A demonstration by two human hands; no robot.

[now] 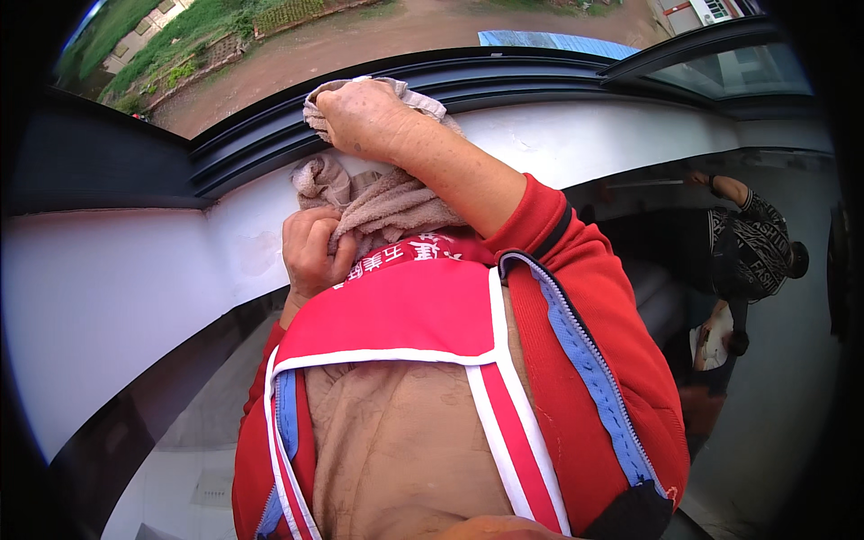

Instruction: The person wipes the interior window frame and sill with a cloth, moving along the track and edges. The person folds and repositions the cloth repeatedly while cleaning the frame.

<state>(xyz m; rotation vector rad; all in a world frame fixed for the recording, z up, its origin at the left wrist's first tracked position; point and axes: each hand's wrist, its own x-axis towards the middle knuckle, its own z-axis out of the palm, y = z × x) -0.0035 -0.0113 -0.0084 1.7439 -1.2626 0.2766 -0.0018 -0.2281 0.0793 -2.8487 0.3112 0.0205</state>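
Note:
My right hand grips a greyish-beige cloth and presses it on the dark metal track of the window frame. Below it, close to my body, my left hand has its fingers curled into a bunched brownish-pink terry towel. The towel rests over the edge of the white windowsill. Whether cloth and towel are one piece cannot be told, since my right forearm covers the gap between them. A red apron with white trim and printed writing hangs at my front, against the sill.
Beyond the frame lie a dirt yard and a blue corrugated roof. A dark window panel stands at left, a glass pane at right. Behind me on the right, a person in a dark patterned top has one arm stretched out.

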